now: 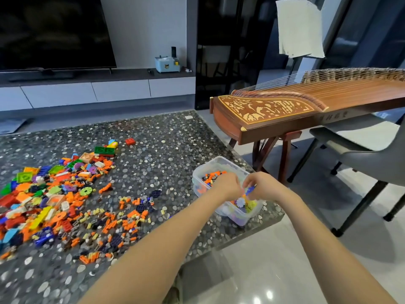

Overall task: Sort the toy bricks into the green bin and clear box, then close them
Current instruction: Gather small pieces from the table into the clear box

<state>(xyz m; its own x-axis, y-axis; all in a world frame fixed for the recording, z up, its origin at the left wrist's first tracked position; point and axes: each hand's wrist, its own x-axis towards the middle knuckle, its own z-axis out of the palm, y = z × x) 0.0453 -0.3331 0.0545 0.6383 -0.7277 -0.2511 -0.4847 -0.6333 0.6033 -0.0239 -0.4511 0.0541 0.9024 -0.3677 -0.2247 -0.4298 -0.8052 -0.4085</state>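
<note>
Above the clear box (215,164), fingers of my left hand (228,185) and right hand (264,186) pinched one blue brick cluster (251,190); I judged twisting it apart low safest.

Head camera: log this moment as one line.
stage: sorting | left hand: over clear box, grip unclear | right hand: pinches blue piece | brick pile: on table | box: open

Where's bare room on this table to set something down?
Bare: the table strip between brick pile and clear box, and the far end beyond the red brick. Crowded: the left side under the pile; the box, under the left hand and right hand.
</note>
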